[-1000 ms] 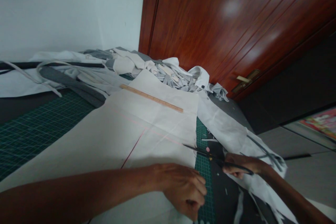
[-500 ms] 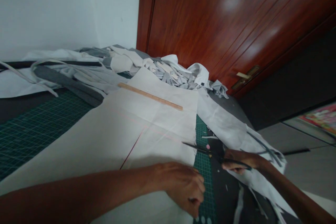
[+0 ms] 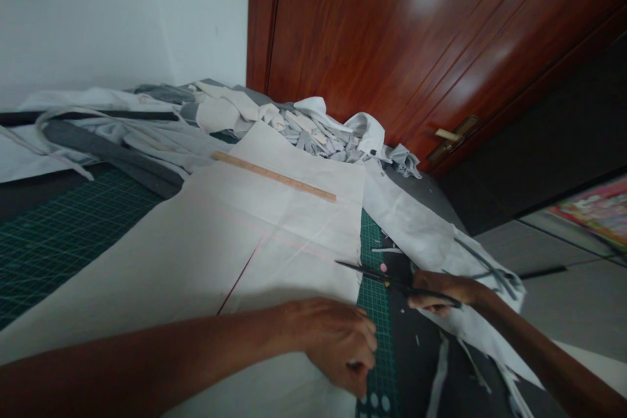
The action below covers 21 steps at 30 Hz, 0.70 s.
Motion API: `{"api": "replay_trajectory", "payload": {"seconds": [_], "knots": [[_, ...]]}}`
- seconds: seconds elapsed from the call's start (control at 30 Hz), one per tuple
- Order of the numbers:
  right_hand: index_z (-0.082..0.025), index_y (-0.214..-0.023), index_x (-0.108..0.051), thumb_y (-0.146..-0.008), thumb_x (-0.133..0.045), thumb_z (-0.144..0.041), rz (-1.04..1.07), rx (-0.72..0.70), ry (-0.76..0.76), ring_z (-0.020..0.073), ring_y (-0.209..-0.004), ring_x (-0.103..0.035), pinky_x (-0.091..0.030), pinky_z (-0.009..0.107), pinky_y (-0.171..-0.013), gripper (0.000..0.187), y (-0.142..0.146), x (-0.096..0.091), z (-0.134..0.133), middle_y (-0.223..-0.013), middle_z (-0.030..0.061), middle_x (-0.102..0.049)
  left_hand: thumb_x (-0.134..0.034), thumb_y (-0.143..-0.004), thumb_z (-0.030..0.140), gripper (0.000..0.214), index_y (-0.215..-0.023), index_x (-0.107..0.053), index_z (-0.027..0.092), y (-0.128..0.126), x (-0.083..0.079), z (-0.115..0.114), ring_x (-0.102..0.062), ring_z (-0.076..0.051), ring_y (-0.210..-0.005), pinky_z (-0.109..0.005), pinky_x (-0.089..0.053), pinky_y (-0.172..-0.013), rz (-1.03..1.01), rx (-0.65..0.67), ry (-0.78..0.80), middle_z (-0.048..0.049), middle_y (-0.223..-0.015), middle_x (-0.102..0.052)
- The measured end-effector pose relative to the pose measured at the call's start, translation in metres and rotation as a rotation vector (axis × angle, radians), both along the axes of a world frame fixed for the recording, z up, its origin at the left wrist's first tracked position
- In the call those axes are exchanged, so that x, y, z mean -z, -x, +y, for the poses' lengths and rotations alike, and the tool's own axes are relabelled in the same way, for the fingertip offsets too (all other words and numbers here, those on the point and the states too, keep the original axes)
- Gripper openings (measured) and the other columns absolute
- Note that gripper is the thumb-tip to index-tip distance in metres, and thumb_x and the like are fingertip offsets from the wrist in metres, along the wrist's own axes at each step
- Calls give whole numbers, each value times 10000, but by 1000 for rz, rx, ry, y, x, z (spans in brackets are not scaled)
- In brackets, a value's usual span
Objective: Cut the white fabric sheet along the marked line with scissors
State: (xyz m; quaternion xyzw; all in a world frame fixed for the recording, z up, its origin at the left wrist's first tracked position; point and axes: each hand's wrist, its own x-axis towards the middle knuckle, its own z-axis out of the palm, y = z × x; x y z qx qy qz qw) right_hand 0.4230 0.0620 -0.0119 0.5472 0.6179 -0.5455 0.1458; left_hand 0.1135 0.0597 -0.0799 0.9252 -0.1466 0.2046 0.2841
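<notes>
My right hand (image 3: 435,290), its grip wrapping the handles, is holding the scissors (image 3: 377,274) at the right edge of the white fabric (image 3: 220,255), which is lying on the green mat (image 3: 63,228). My left hand (image 3: 337,343) is pinching that edge nearer to me. A wooden ruler (image 3: 274,176) is lying on the fabric's far end.

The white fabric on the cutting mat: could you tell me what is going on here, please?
A person's right hand holds black scissors, the blades at the right edge of the white fabric, by a pink line. The left hand pinches that edge nearer the person. A wooden ruler lies farther back on the fabric.
</notes>
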Motion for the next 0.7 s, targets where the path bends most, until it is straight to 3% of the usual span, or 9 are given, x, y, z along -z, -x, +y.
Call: {"api": "replay_trajectory", "payload": {"seconds": [0.23,0.7], "knots": [[-207,-527,-448,-804,-618,-819,-23,-27,-10,59,-392,-353,-233,212,-392,693,0,0,1,-450,-62,-413,-846,-757,226,390,-549,-517,232,0,5,1,-508,-150,-638,-318,-444,-665,-60,16,13,49,-562,-531],[-222,-519,-452,-790,-643,-735,-43,27,6,71,-384,-344,-217,220,-386,611,12,-9,0,-419,-58,-415,-855,-757,254,382,-554,-533,228,-1,2,4,-519,-149,-641,-323,-432,-673,-43,37,-13,47,-572,-553]]}}
